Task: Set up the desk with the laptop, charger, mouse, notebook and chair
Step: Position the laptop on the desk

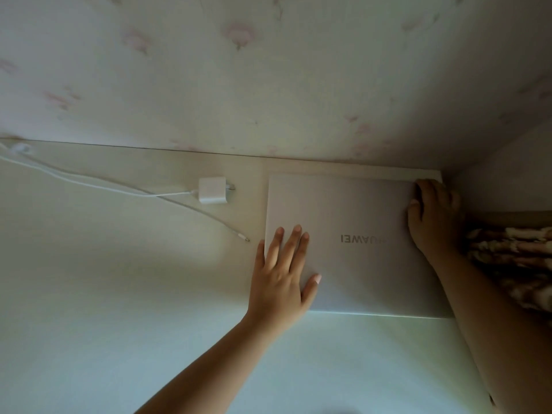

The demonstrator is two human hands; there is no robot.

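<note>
Laptop (352, 243) placement looks like the step in hand, with the lid shut and the machine lying flat at the back right of the desk (104, 279), close against the flowered wall (268, 70). Going from the left: a white cable (89, 182) is trailing across the desk to the charger (212, 190), whose loose plug end is lying just beside the laptop's left edge — not yet connected. The left hand (280, 282) is pressing flat on the lid's near-left corner, fingers spread wide. The right hand (433, 216) is curling over the far-right corner, seemingly gripping the edge. Next, I judge, the laptop needs sliding toward the middle and opening; mouse, notebook and chair are out of view.
</note>
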